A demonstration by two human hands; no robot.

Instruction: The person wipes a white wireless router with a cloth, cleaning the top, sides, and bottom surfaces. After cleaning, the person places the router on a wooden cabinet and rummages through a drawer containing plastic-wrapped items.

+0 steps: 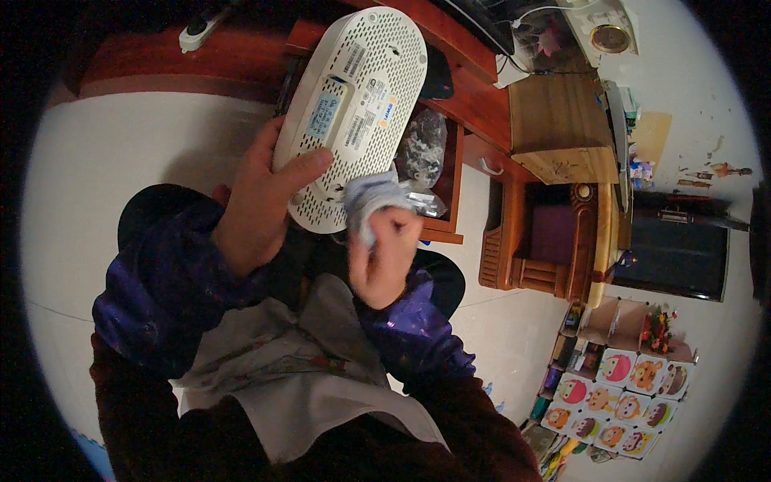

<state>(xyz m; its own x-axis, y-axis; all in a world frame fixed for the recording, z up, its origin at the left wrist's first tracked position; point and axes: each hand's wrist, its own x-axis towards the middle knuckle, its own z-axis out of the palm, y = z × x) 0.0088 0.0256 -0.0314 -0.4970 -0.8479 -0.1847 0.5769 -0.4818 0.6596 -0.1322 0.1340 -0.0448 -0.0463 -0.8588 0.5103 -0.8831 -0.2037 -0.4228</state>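
A white, oval network device, apparently a router (pixel 361 150), is tilted up before me with its vented underside showing. Several labels with writing and codes sit on that side, around a recessed panel. My left hand (pixel 271 187) grips its left edge, the thumb lying across the underside and the other fingers hidden behind. Bunched in my right hand (pixel 388 250) is a grey-white cloth (pixel 376 196), held against or very near the lower right edge of the device; contact cannot be made out. That hand is slightly blurred.
Behind the device, a wooden drawer (pixel 455 199) stands pulled out, with clear plastic bags (pixel 424 147) inside. A white power strip (pixel 199 37) lies on the reddish wooden ledge at upper left. To the right are a carved wooden chair (pixel 542 241) and a cube cabinet (pixel 626 391) with cartoon panels.
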